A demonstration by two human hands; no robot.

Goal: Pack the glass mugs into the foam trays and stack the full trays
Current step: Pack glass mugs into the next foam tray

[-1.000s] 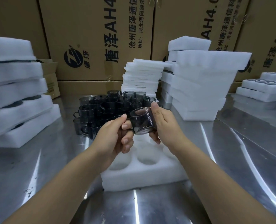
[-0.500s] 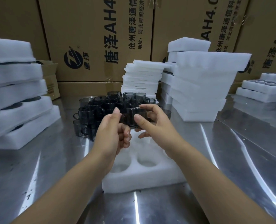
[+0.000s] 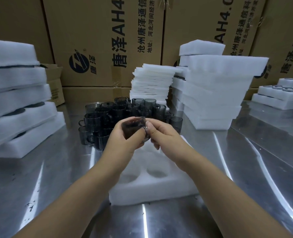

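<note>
Head view: both hands hold one smoky glass mug in the air between them, above the far end of the foam tray lying near the steel table's front edge. Left hand cups its underside; right hand pinches the right side, thumb on the rim. It is tilted, mouth facing up and toward the camera; the exact axis is blurred. More mugs cluster just behind, mid-table.
</note>
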